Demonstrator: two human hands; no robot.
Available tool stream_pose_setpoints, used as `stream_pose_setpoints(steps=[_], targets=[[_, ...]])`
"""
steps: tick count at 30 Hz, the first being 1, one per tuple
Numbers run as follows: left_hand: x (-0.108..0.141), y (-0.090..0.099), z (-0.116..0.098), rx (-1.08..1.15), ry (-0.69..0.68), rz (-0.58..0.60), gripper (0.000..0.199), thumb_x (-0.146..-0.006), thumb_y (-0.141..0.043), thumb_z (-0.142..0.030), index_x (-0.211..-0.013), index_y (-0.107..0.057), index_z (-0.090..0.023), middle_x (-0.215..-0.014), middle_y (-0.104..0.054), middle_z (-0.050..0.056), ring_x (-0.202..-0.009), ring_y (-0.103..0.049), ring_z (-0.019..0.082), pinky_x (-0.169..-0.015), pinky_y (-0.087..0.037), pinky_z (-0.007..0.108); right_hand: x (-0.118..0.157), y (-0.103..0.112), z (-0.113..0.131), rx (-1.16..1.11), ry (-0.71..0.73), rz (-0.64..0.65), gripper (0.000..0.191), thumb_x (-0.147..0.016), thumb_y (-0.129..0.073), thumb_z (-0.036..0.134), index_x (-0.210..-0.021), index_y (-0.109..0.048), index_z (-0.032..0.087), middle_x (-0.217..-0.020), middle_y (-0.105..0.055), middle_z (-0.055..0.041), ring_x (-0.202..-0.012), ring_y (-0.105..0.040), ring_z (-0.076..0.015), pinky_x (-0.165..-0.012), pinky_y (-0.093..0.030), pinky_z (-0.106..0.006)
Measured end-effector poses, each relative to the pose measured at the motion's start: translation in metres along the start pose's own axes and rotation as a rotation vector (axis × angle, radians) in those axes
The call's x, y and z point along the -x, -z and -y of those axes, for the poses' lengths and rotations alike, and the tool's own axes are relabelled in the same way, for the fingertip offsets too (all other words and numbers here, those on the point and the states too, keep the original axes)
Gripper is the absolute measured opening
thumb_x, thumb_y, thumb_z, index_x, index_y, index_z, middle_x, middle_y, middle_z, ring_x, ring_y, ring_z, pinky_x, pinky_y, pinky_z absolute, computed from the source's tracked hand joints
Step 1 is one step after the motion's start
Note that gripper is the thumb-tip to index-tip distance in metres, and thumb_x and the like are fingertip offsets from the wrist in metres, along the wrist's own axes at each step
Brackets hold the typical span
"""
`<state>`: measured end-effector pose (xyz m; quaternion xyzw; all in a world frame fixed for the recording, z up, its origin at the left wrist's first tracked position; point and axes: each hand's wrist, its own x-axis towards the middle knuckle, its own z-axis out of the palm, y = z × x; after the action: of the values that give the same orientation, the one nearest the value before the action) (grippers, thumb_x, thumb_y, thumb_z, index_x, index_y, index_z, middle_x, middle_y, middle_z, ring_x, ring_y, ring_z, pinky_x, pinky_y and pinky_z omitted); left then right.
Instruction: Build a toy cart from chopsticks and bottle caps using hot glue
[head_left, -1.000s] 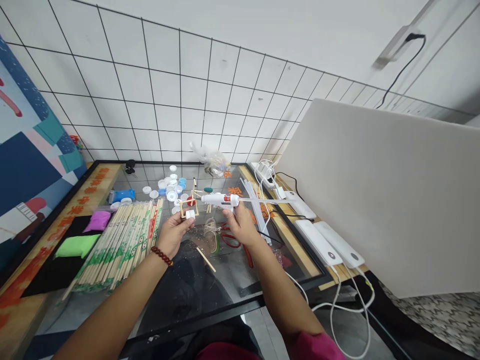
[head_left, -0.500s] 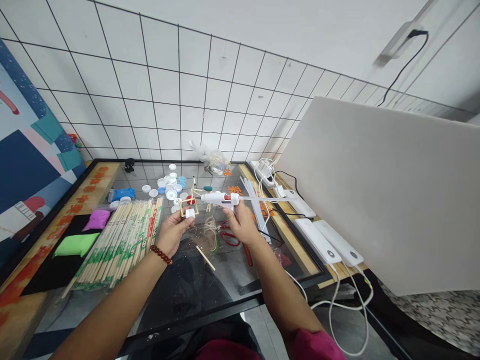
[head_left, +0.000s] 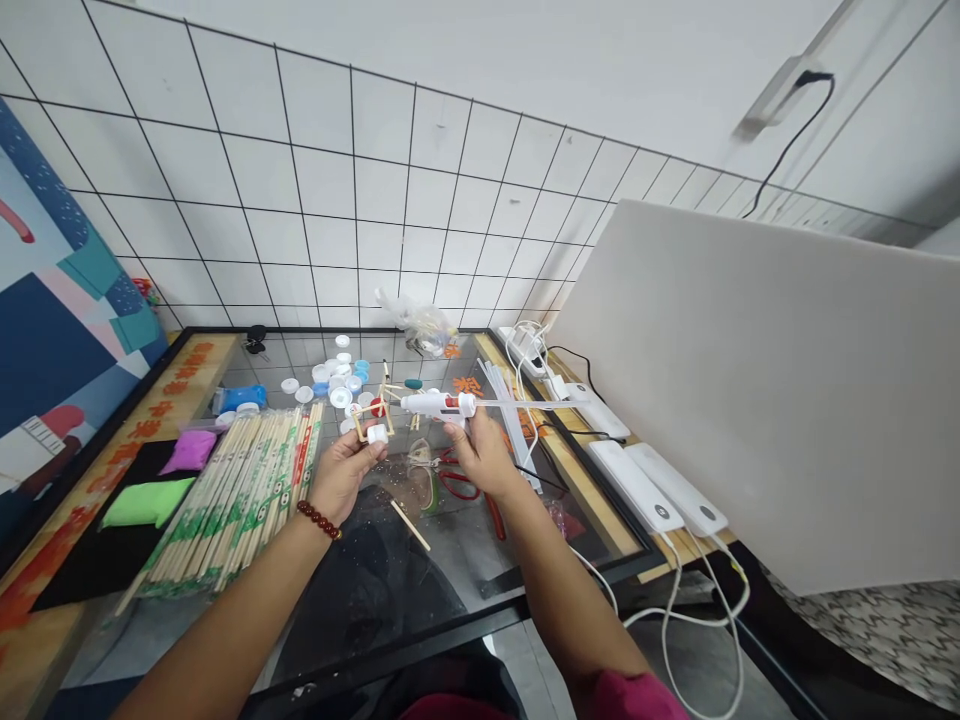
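My left hand (head_left: pixel 341 472) pinches a small frame of wooden sticks (head_left: pixel 360 425) with a white bottle cap (head_left: pixel 377 434) on its near side. My right hand (head_left: pixel 481 452) is wrapped round the handle of a white glue gun (head_left: pixel 435 404), whose nozzle points left toward the top of the stick frame. A long clear glue stick (head_left: pixel 517 404) juts out of the gun's back. Whether the nozzle touches the wood I cannot tell. Beyond the frame lie several white and blue bottle caps (head_left: pixel 340 398). A loose piece of stick (head_left: pixel 410 525) lies on the glass tabletop (head_left: pixel 360 590) between my forearms.
Packed chopsticks (head_left: pixel 232 500) lie at left, beside green (head_left: pixel 146 502) and purple (head_left: pixel 187 452) clay packs. Red-handled scissors (head_left: pixel 457 484) rest near my right hand. Glue sticks (head_left: pixel 506 410), cables and white power banks (head_left: pixel 636 484) line the right side. A large white board (head_left: pixel 750 400) stands there.
The view has shifted slightly. Both hands keep their grips, and the glue gun and stick frame stay in nearly the same position to each other.
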<state>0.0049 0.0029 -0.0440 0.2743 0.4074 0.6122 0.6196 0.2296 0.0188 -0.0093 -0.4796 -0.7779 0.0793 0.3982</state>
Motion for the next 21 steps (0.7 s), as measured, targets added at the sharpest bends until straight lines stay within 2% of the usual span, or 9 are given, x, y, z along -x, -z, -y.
stream_pose_setpoints(steps=[7,15,21], targets=[[-0.0003,0.0007,0.0005,0.007,0.007,-0.001,0.048,-0.054,-0.091,-0.019,-0.1,-0.078,-0.018,-0.094,-0.075,0.004,-0.081,-0.065,0.014,-0.083,-0.052,0.031,0.0016,-0.0002,-0.0004,0.023,0.033,-0.023,0.034,-0.098,-0.041,0.043,-0.116,-0.053,0.017,-0.096,-0.069,-0.0142,-0.083,-0.067,-0.0288,-0.072,-0.052,-0.039],[-0.0011,0.0001,0.002,0.015,-0.009,0.003,0.048,-0.052,-0.092,-0.022,-0.098,-0.078,-0.018,-0.089,-0.074,0.003,-0.079,-0.063,0.013,-0.078,-0.052,0.029,0.0017,-0.0012,0.0018,0.02,0.058,0.024,0.033,-0.098,-0.042,0.043,-0.116,-0.052,0.017,-0.095,-0.07,-0.014,-0.082,-0.067,-0.0294,-0.07,-0.051,-0.039],[-0.001,0.0001,0.0016,0.005,-0.016,0.019,0.049,-0.053,-0.092,-0.023,-0.1,-0.079,-0.019,-0.088,-0.073,0.002,-0.076,-0.063,0.012,-0.077,-0.051,0.028,0.0019,-0.001,0.001,-0.018,0.066,-0.047,0.032,-0.098,-0.042,0.041,-0.117,-0.052,0.018,-0.097,-0.069,-0.0134,-0.084,-0.067,-0.0288,-0.072,-0.053,-0.04]])
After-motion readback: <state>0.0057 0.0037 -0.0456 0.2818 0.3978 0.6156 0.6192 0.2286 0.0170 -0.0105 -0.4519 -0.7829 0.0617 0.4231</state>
